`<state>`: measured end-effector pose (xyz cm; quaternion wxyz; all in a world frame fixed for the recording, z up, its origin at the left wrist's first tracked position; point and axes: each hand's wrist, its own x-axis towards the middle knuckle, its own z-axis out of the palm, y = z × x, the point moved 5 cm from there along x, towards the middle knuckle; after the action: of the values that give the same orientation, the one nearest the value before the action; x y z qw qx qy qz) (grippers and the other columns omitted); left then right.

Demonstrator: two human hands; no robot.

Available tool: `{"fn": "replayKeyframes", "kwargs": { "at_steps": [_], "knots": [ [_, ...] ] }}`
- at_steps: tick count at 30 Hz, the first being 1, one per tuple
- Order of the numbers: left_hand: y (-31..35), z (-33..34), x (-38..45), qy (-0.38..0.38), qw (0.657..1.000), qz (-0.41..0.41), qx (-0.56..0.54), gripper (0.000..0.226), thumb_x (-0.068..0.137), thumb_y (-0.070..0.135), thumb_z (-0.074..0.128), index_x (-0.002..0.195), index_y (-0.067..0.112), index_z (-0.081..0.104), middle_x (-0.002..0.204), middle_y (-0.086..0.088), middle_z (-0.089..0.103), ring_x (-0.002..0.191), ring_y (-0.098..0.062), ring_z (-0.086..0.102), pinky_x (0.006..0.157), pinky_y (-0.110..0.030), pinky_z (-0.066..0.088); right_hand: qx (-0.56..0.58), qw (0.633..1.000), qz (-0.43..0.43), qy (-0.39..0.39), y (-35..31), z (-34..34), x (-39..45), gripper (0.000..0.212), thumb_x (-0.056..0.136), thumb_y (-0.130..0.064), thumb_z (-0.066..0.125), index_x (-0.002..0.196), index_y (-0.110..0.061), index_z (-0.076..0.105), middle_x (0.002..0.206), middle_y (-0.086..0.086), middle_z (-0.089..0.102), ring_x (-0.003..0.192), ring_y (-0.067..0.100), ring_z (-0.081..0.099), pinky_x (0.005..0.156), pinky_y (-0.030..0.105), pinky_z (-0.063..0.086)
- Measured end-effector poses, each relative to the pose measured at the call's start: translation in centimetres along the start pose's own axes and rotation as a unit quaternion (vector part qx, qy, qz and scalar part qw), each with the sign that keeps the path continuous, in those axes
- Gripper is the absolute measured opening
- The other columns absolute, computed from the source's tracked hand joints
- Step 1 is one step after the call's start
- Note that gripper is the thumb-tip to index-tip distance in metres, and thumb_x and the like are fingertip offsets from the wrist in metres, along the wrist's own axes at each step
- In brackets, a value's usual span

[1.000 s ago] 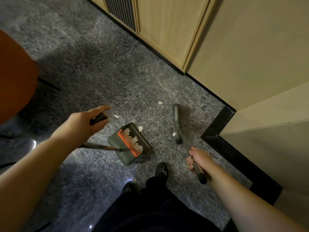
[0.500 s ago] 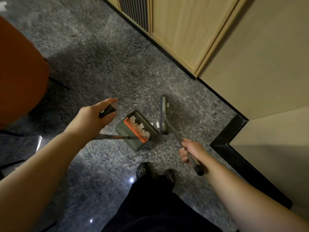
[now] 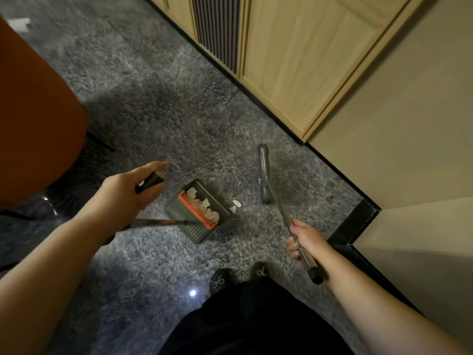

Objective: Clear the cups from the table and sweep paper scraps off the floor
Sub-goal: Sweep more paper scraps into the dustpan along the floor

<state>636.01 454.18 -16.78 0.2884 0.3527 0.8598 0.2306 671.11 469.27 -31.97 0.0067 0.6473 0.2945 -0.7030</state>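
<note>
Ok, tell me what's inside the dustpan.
White paper scraps lie heaped in the dustpan against its orange comb. The pile hides whatever lies beneath. One scrap sits outside on the floor.

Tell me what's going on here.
A person is sweeping paper scraps into a dark green long-handled dustpan with an orange comb strip. The left hand grips the dustpan's handle; the right hand grips the metal-handled broom, whose head rests on the grey speckled floor right of the pan. Several white paper scraps lie in the pan; one white scrap lies on the floor at its mouth.
</note>
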Motion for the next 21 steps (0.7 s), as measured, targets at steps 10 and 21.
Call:
{"fn": "replayKeyframes", "kwargs": {
  "at_steps": [10, 21],
  "knots": [
    [-1.8, 3.0, 0.0, 0.012, 0.997, -0.07, -0.001, 0.05, 0.087, 0.033, 0.071, 0.129, 0.052, 0.054, 0.072, 0.024, 0.06, 0.053, 0.012, 0.057, 0.04, -0.006, 0.035, -0.171, 0.984, -0.014, 0.045, -3.9, 0.1, 7.6, 0.036, 0.1, -0.009, 0.027, 0.127, -0.017, 0.049, 0.059, 0.01, 0.043, 0.042, 0.017, 0.04, 0.034, 0.02, 0.034],
    [-0.8, 4.5, -1.3, 0.019, 0.998, -0.063, -0.023, 0.051, 0.087, 0.031, 0.07, 0.128, 0.054, 0.05, 0.085, 0.023, 0.063, 0.067, 0.017, 0.057, 0.061, -0.018, 0.044, -0.186, 0.976, 0.07, -0.083, -3.4, 5.1, 7.0, 0.033, 0.102, -0.008, 0.028, 0.121, -0.026, 0.049, 0.05, 0.003, 0.039, 0.028, 0.009, 0.035, 0.034, 0.014, 0.033]
  ]
}}
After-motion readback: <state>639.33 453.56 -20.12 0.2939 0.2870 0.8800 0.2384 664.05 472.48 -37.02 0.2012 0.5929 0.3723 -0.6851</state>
